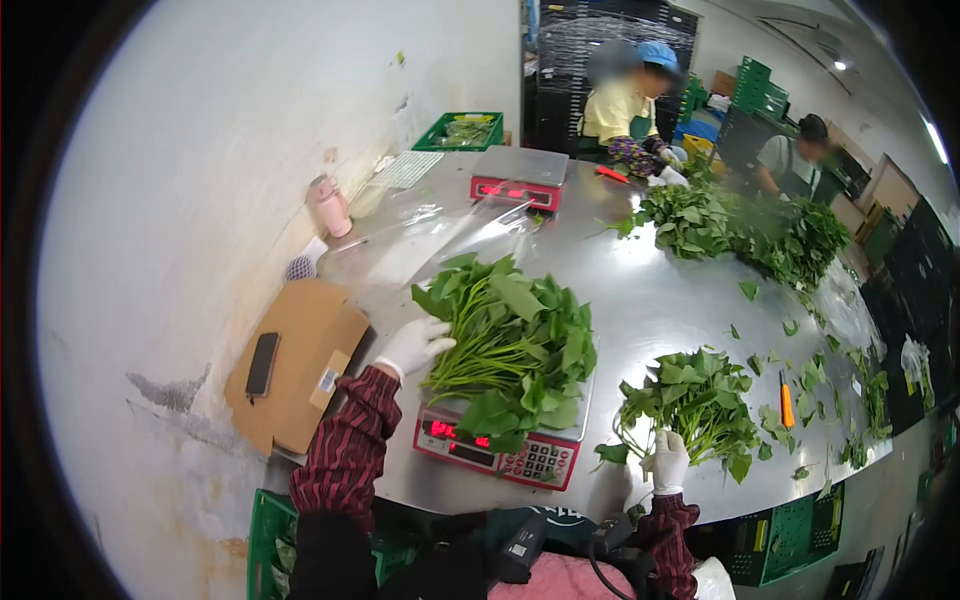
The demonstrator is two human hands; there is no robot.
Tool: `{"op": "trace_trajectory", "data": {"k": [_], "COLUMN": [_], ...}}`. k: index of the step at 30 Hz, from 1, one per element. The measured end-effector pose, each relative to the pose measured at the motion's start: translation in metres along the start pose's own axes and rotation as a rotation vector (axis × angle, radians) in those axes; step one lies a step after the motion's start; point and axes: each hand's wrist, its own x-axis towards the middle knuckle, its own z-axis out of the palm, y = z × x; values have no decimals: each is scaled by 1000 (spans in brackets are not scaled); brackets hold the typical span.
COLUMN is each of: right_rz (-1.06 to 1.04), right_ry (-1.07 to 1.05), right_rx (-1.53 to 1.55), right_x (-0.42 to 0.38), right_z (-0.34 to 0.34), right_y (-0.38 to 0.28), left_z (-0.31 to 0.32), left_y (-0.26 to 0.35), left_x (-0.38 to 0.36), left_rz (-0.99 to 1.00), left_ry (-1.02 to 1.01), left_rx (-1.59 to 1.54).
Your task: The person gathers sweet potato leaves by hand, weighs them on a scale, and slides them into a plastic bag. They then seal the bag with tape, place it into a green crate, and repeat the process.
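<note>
A large bunch of leafy greens (510, 340) lies on the red-framed scale (497, 455), covering most of its plate. My left hand (412, 346), in a white glove, rests at the left side of this bunch, its fingers extended against the stems. Lower right, my right hand (668, 462), gloved too, is closed around the stems of a smaller bunch of leafy greens (695, 395). The leaves of that bunch fan out away from me over the metal table (625, 300). The scale's display glows red.
A second scale (518, 178), clear plastic bags (430, 235) and a pink bottle (329, 206) stand farther back. Left lies cardboard (295, 370) with a phone (262, 364). An orange-handled knife (786, 400) lies among loose leaves at right. Two people work by a pile of greens (740, 225).
</note>
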Motion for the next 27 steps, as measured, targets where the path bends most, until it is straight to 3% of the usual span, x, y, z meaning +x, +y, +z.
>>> {"op": "trace_trajectory", "data": {"k": [9,15,19,21,23,27], "right_rz": [-44,-52,-253,-175,-288,-434], "right_ry": [-58,-130,-242,-296,-327,-258], "right_rx": [-8,-47,-193,-235,-311,-423], "right_x": [-17,-23,-24,-35,-36,-28], "right_z": [17,30,45,53,60,54], "right_y": [-46,-67,-65,-80,-80,-67], "left_z": [-16,-17,-6,0,2,1], "left_y": [-19,-13,-8,-5,6,40], "left_x": [-19,-32,-34,-35,-33,-37], "left_rz": [-163,-169,-174,-149,-107,-38], "left_ry": [16,84,89,109,178,329], "left_rx": [-52,-94,-105,-88,-180,-149]}}
